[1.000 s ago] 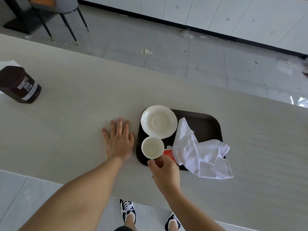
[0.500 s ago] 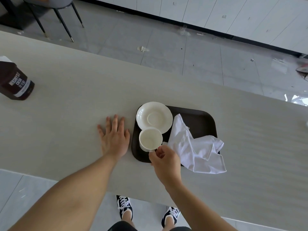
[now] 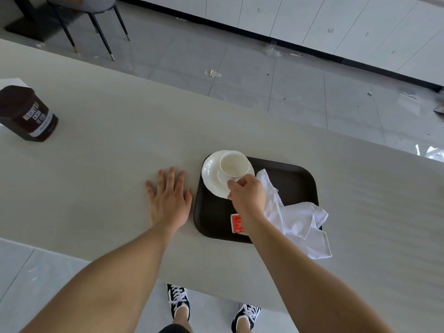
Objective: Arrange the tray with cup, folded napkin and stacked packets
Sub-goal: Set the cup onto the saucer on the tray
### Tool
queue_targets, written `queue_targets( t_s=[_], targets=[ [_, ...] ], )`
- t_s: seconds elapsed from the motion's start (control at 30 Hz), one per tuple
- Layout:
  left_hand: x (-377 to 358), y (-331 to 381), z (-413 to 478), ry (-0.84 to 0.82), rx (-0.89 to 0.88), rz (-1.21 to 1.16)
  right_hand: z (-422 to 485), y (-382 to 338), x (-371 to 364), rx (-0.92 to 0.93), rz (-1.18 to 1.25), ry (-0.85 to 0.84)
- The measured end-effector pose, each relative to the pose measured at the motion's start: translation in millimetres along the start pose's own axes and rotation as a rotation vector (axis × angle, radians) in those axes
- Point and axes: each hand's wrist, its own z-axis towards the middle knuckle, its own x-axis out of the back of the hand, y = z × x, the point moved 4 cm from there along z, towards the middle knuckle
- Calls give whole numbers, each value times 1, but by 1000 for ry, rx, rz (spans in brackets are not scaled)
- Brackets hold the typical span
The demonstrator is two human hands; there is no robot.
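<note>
Right hand (image 3: pixel 247 193) holding cup (image 3: pixel 234 163), over saucer (image 3: pixel 211 176)

Table (image 3: pixel 120 164): pale and long, running across in front of me.
Cocoa tin (image 3: pixel 26 114): dark brown with white lettering, standing far to my left on the table.
Chair (image 3: pixel 96 10): grey seat and thin black legs, on the floor beyond the table.
Floor (image 3: pixel 240 97): grey tiles.
Paper scrap (image 3: pixel 212 73): small and pale, lying on the floor.
Shoes (image 3: pixel 179 301): my black-and-white sneakers, below the table's near edge.

Glossy ceramic cup (image 3: pixel 234 163), matt plastic tray (image 3: pixel 292 186), white cloth napkin (image 3: pixel 298 219).
</note>
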Motion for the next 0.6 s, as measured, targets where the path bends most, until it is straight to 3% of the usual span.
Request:
queue_targets(
  t_s=[0.6],
  targets=[
    [6, 2, -2, 17, -4, -7, 8, 5, -15, -5, -33, 7]
  ],
)
